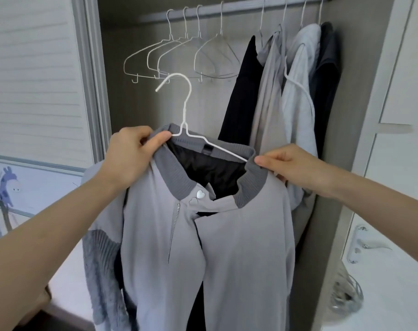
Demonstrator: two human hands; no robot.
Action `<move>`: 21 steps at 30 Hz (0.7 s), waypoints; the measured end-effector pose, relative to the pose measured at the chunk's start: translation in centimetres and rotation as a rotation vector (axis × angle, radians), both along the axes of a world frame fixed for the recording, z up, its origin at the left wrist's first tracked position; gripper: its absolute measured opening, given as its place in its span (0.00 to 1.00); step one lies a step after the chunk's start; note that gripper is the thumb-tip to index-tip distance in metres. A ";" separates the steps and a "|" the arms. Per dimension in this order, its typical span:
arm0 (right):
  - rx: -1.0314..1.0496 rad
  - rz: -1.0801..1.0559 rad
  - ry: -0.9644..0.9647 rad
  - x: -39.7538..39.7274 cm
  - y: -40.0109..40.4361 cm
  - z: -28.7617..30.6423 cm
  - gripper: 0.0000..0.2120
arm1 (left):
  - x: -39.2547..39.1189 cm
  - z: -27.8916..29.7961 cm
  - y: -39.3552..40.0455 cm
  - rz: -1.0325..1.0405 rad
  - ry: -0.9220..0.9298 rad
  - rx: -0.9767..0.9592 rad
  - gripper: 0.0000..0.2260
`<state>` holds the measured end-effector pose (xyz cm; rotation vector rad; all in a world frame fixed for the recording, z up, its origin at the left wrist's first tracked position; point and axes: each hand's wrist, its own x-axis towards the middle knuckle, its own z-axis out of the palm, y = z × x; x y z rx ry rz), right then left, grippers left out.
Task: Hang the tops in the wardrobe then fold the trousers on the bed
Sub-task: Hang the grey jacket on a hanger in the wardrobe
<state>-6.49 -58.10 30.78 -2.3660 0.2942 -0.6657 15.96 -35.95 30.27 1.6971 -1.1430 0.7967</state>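
In front of the open wardrobe, the left hand (129, 154) and right hand (291, 168) pinch the ribbed collar of a pale grey zip jacket (203, 247) onto a white wire hanger (186, 111), which next needs hooking over the far grey rail (239, 7).

Jacket (227, 235) on hanger (186, 111) sits in front of wardrobe (361, 68). Empty hangers (179, 56) on rail (239, 8) left, hung clothes (286, 91) right. Door handle (361, 244) far right.
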 end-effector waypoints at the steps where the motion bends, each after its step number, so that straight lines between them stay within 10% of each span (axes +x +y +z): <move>1: -0.100 -0.040 -0.051 0.0 0.3 0.0 0.21 | 0.1 0.1 0.0 -0.003 -0.013 0.010 0.23; 8: -0.098 -0.114 -0.230 2.9 3.9 3.1 0.24 | -2.8 -0.6 -2.3 -0.097 -0.191 0.211 0.20; 21: -0.114 -0.126 -0.136 2.3 3.0 1.1 0.21 | 1.7 0.2 -0.6 -0.172 0.341 0.135 0.25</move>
